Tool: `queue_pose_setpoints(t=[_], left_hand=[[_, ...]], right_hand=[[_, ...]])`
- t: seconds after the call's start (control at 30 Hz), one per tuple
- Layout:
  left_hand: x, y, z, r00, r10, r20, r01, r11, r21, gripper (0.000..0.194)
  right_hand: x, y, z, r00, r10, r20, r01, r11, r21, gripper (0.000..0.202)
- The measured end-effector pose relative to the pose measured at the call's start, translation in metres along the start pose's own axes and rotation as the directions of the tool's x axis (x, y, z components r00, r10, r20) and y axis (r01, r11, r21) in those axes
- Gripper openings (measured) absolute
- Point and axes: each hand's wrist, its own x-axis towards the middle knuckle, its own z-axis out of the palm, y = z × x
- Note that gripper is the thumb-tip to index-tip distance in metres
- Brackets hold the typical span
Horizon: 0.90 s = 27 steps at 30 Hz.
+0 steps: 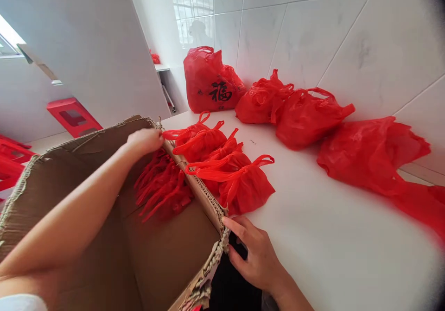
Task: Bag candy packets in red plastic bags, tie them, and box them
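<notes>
A large, worn cardboard box (pixel 149 260) with torn edges stands open in front of me. Across it stretches my left arm, and my left hand (pixel 146 142) is closed at the far end of the rim, with a handle of a red plastic bag (pixel 200 142) at its fingertips. My right hand (pixel 255 250) grips the near corner of the rim between forefinger and thumb. Against the box's outer side lies another tied red bag (pixel 245 186), its handles draped over the rim. Several small red bags (pixel 165 186) lie bunched inside the box.
Along the tiled wall, a large red bag with black characters (pixel 213 81) stands on the white tabletop (pixel 313 237), with more red bags (pixel 309 116) to its right. A loose red bag (pixel 371 155) lies at right. Red boxes (pixel 73 116) are at left.
</notes>
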Motion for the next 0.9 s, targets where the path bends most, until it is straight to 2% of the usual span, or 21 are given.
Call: queue_pose_setpoints(t=[0.03,0.07,0.1,0.17,0.23,0.3,0.33,0.4,0.47,0.53,0.57,0.63,0.67,0.73,0.8,0.87,0.9], left_hand=[[-0.003,0.021,-0.009,0.998,0.009,-0.057,-0.006,0.998,0.059,0.027],[-0.009,0.045,-0.011,0.995,0.042,-0.088,-0.033,0.994,0.102,0.030],[-0.017,0.068,-0.006,0.991,0.088,-0.096,-0.075,0.989,0.131,0.036],[-0.038,0.112,0.021,0.981,0.191,-0.034,-0.183,0.969,0.167,0.047],[-0.055,0.145,0.057,0.939,0.314,0.138,-0.340,0.906,0.254,0.056],[-0.064,0.163,0.087,0.899,0.332,0.286,-0.404,0.880,0.250,0.053],[-0.065,0.167,0.096,0.882,0.334,0.333,-0.420,0.878,0.231,0.047],[-0.064,0.170,0.100,0.853,0.350,0.387,-0.445,0.875,0.192,0.035],[-0.062,0.168,0.086,0.820,0.388,0.421,-0.474,0.873,0.118,0.029],[-0.062,0.162,0.059,0.799,0.417,0.433,-0.428,0.900,-0.077,0.031],[-0.063,0.158,0.043,0.803,0.421,0.422,-0.359,0.907,-0.221,0.033],[-0.067,0.142,0.008,0.850,0.370,0.375,-0.144,0.848,-0.511,0.033],[-0.070,0.131,-0.009,0.875,0.327,0.356,-0.050,0.795,-0.605,0.033],[-0.076,0.101,-0.041,0.926,0.213,0.312,0.065,0.723,-0.688,0.035],[-0.081,0.064,-0.067,0.945,0.098,0.311,0.147,0.725,-0.673,0.038],[-0.086,0.026,-0.083,0.928,-0.024,0.372,0.267,0.739,-0.618,0.042],[-0.088,0.009,-0.086,0.902,-0.080,0.425,0.339,0.741,-0.580,0.046]], right_hand=[[0.000,-0.001,0.000,1.000,0.001,-0.001,-0.001,1.000,0.003,0.066],[0.000,-0.001,-0.001,1.000,0.002,0.000,-0.002,1.000,0.005,0.066],[0.000,-0.001,-0.001,1.000,0.002,0.000,-0.002,1.000,0.004,0.065],[0.000,-0.002,-0.001,1.000,0.006,0.000,-0.006,1.000,-0.009,0.064],[-0.001,-0.003,-0.001,1.000,0.017,0.001,-0.017,0.999,-0.033,0.063],[-0.001,-0.003,-0.001,1.000,0.031,0.002,-0.030,0.998,-0.056,0.063],[-0.002,-0.003,-0.001,0.999,0.034,0.002,-0.034,0.997,-0.064,0.064],[-0.002,-0.003,-0.001,0.999,0.035,0.003,-0.035,0.997,-0.067,0.065],[-0.001,-0.003,-0.002,1.000,0.031,0.002,-0.030,0.998,-0.057,0.065],[-0.002,-0.002,-0.002,1.000,0.028,-0.002,-0.028,0.999,-0.047,0.065],[-0.002,-0.002,-0.002,1.000,0.029,-0.003,-0.029,0.999,-0.042,0.064],[-0.002,-0.002,-0.001,0.999,0.036,0.000,-0.036,0.999,-0.031,0.063],[-0.003,-0.002,-0.001,0.999,0.039,0.003,-0.039,0.999,-0.025,0.063],[-0.003,-0.002,-0.001,0.999,0.041,0.006,-0.041,0.999,-0.010,0.063],[-0.003,-0.002,-0.001,0.999,0.038,0.007,-0.038,0.999,0.010,0.062],[-0.003,-0.002,-0.001,0.999,0.040,0.014,-0.040,0.999,0.028,0.061],[-0.003,-0.002,-0.001,0.999,0.042,0.016,-0.043,0.999,0.034,0.061]])
